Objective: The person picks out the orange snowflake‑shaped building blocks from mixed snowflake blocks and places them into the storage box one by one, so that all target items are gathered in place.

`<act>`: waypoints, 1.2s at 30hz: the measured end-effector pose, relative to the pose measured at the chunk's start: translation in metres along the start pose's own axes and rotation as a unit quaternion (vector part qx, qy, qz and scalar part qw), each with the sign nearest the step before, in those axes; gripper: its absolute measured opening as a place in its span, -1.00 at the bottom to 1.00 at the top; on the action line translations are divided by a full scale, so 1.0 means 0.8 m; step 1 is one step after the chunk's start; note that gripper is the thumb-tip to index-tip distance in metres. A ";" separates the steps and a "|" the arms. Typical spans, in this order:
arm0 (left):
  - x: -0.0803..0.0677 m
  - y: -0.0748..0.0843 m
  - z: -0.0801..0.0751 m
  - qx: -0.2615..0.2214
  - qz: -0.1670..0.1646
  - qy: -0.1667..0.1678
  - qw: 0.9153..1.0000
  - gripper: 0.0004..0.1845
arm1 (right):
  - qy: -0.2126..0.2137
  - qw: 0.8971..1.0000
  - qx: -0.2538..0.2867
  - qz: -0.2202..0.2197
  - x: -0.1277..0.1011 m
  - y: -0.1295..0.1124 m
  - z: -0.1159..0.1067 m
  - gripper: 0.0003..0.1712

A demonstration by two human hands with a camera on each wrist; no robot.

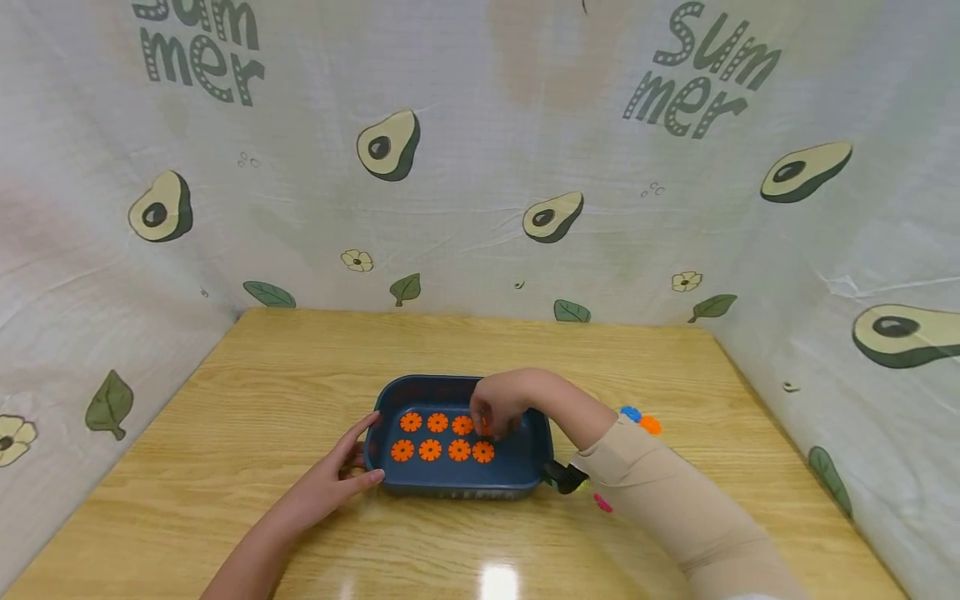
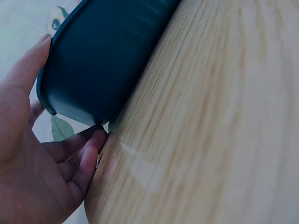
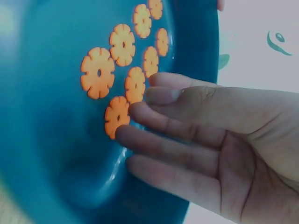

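A blue tray [image 1: 457, 483] sits on the tabletop [image 1: 300, 375], near its middle toward the person. Inside it orange discs [image 1: 430, 450] lie flat in two tidy rows: four in the near row, three clearly visible in the far row, and an eighth at the 3 o'clock end of that far row, under the right hand [image 1: 497, 408]. In the right wrist view that hand's fingers [image 3: 154, 119] are nearly straight and loosely together, tips resting on or just over this last disc [image 3: 117, 116]; they pinch nothing that I can see. The left hand [image 1: 337, 475] steadies the tray at its 9 o'clock corner, fingers spread, thumb on the rim and the others along the wall.

Judging by this, the orange set is nearly all laid in. Outside the tray, at about 3 o'clock, a blue piece [image 1: 631, 413] and an orange piece [image 1: 650, 425] remain on the tabletop, and a pink piece [image 1: 602, 502] lies at about 4 o'clock by the sleeve [image 1: 675, 500].
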State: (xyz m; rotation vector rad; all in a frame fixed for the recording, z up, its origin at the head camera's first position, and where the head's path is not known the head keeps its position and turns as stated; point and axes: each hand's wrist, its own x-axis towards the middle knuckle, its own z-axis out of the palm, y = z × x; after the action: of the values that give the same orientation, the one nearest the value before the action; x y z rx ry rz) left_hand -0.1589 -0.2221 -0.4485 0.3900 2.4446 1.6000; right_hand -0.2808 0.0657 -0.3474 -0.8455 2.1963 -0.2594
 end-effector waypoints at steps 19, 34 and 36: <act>0.000 0.001 0.002 -0.008 -0.004 -0.004 1.000 -0.16 | 0.111 0.984 0.069 -0.120 -0.061 0.037 0.001 -0.74; -0.002 0.004 0.002 -0.010 -0.001 -0.005 1.000 -0.16 | 0.230 0.953 0.147 -0.131 -0.122 0.088 0.006 -0.67; -0.002 0.003 0.003 -0.009 -0.005 -0.003 1.000 -0.16 | 0.242 0.950 0.153 -0.121 -0.129 0.096 0.008 -0.68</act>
State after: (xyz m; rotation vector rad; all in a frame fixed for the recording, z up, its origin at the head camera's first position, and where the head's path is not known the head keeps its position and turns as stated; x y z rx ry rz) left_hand -0.1569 -0.2198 -0.4471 0.3789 2.4222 1.6133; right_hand -0.2627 0.1914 -0.3244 -0.9445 2.3951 -0.9948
